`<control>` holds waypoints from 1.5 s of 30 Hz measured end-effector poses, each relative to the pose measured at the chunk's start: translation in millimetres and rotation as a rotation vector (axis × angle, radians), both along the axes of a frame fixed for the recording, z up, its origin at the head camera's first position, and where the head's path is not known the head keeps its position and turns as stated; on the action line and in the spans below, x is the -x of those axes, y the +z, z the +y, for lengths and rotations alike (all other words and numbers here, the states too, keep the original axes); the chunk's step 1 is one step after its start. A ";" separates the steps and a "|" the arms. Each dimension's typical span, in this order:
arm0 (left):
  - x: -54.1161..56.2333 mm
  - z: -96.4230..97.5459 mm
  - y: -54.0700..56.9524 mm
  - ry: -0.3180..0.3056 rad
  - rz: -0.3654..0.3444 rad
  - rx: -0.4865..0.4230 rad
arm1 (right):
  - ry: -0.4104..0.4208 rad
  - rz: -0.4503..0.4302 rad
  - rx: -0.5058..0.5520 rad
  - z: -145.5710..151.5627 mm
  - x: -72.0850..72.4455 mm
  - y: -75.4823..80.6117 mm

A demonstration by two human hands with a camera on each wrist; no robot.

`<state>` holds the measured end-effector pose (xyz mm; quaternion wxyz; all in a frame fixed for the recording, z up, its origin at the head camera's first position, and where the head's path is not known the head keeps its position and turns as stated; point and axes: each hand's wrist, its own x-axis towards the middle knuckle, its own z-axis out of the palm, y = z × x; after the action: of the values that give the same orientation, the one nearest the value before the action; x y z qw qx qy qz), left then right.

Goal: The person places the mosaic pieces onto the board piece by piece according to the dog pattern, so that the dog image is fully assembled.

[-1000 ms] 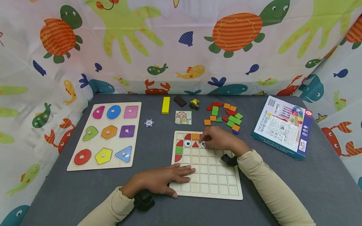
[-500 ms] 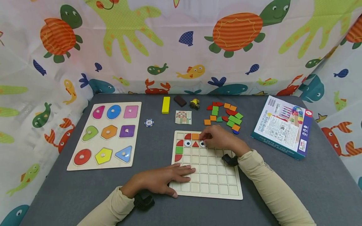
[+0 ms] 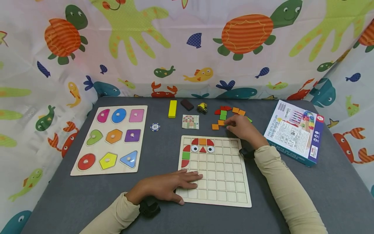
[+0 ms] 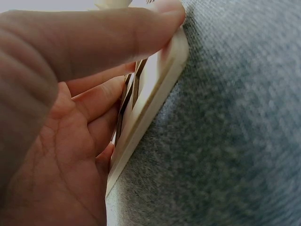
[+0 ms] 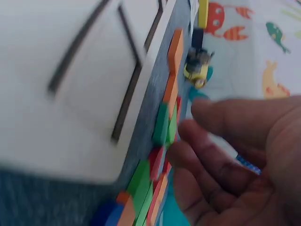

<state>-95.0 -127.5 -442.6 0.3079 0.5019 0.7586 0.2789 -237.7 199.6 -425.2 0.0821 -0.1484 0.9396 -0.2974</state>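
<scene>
My left hand [image 3: 172, 186] rests on the lower left part of a wooden grid board [image 3: 220, 177], fingers spread over its squares and thumb at the near edge. In the left wrist view the thumb [image 4: 117, 40] lies on the board's rim. The board's upper left squares carry red curved pieces, an orange square [image 3: 203, 141], a green square [image 3: 185, 156], a red triangle and two eye pieces [image 3: 210, 149]. My right hand [image 3: 243, 128] hovers over loose coloured pieces, hiding some. In the right wrist view its fingers [image 5: 188, 165] are loosely bent beside green blocks [image 5: 161, 123], with nothing between them.
A shape puzzle board [image 3: 111, 148] lies at left. Behind the grid board are a picture card [image 3: 190, 122], a poker chip [image 3: 155, 127], a yellow block [image 3: 172, 109], a dark brown block [image 3: 187, 104] and a bee figure [image 3: 202, 108]. A boxed toy [image 3: 295, 131] stands at right.
My right hand has left the eye piece, which now lies in its square beside the triangle, and moved up and right to the loose pieces. The left hand stays put.
</scene>
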 end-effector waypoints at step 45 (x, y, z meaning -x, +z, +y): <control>0.8 0.6 -2.9 0.002 -0.005 -0.001 | 0.141 0.083 0.046 -32.7 -30.8 16.5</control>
<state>-95.9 -126.9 -445.6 0.3092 0.5006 0.7582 0.2809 -206.9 166.9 -408.7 0.0604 -0.2281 0.9223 -0.3061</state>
